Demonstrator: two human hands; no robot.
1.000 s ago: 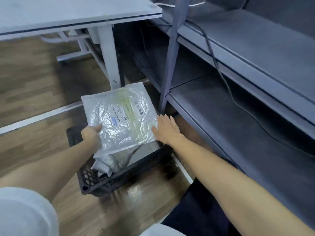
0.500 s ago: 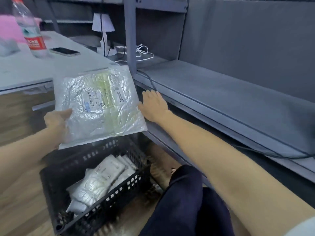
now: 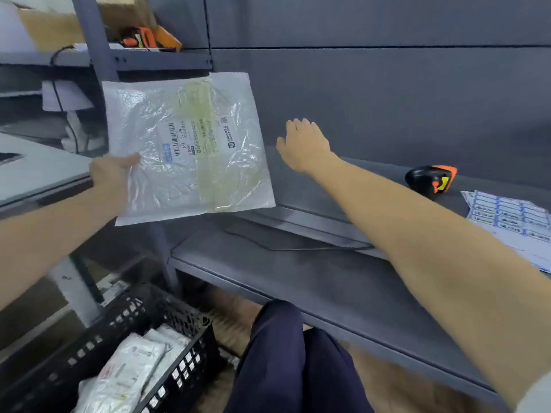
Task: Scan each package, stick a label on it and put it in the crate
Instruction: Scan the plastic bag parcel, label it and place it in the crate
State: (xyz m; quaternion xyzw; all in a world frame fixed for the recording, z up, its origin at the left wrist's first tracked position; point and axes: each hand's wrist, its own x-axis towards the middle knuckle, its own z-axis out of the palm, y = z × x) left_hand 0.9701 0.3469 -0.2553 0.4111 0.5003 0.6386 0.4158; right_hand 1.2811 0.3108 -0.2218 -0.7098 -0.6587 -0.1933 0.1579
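My left hand (image 3: pixel 114 172) grips the lower left edge of a flat, clear plastic package (image 3: pixel 185 147) with a printed barcode, held up in front of the grey shelving. My right hand (image 3: pixel 304 144) is empty with fingers apart, stretched over the grey shelf (image 3: pixel 298 263), just right of the package and not touching it. A black and orange scanner (image 3: pixel 430 178) lies on the shelf to the right. A sheet of blue labels (image 3: pixel 512 217) lies beside it at the right edge. The black crate (image 3: pixel 167 317) stands on the floor at lower left with white packages (image 3: pixel 131 365) inside.
A grey upright post (image 3: pixel 98 43) stands behind the package. An upper shelf holds orange tools (image 3: pixel 149 37) and a cardboard box (image 3: pixel 50 25). A white table (image 3: pixel 35 168) is at left. A black cable (image 3: pixel 268 245) runs along the shelf. My legs in dark trousers (image 3: pixel 292 359) are below.
The package has been lifted from above the crate up to shelf height in my left hand. My right hand let go of its edge and moved right over the shelf.
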